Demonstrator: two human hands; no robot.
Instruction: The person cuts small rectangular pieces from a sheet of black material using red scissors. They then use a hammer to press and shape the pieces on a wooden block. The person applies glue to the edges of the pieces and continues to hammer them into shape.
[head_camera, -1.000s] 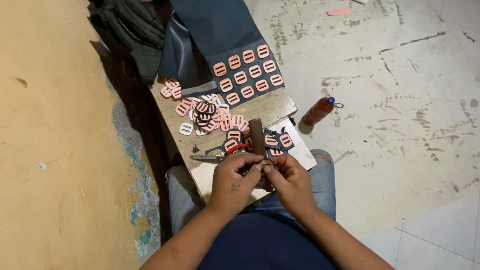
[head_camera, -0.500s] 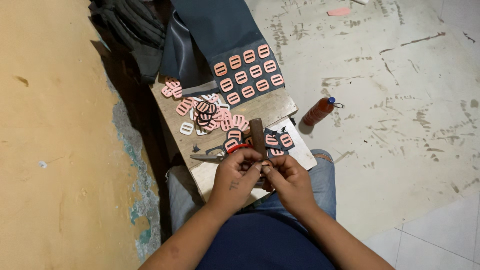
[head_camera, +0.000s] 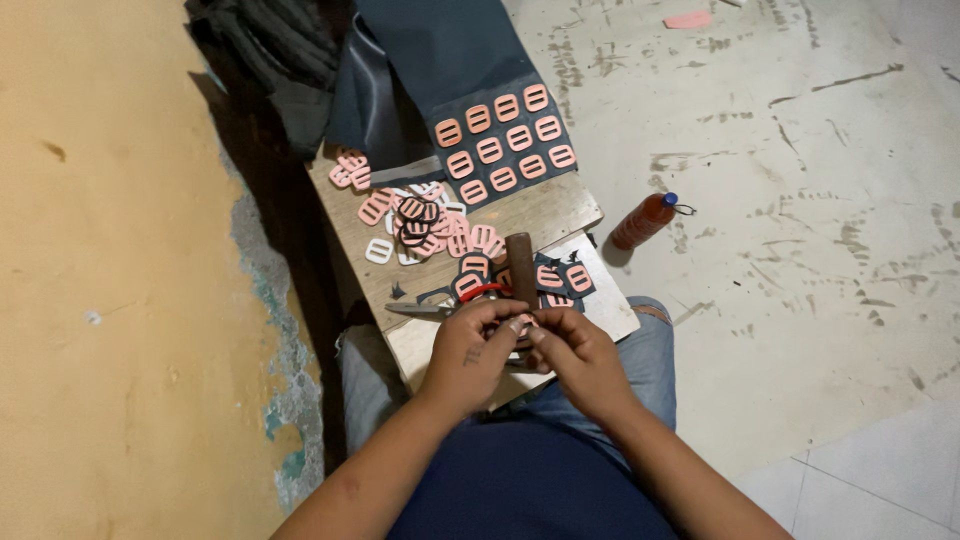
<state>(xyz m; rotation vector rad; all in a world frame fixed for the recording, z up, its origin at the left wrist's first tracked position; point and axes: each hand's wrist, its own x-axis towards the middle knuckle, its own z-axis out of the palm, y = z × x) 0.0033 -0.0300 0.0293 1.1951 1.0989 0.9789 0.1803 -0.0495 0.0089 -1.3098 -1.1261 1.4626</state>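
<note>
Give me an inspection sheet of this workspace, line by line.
Surface: wooden board resting across the person's lap, partly bare.
Job's things: loose heap of pink slide buckles; more laid in neat rows on a dark sheet; brown tool handle standing near the hands.
Clutter: scissors with red-trimmed handles; dark scraps on the board.
Hands: left hand and right hand meet over a small piece, too hidden to name.
Cables: nothing seen.
Surroundings: ochre wall with flaked paint; stained concrete floor; orange bottle with blue cap lying on it; dark cloth pile.
</note>
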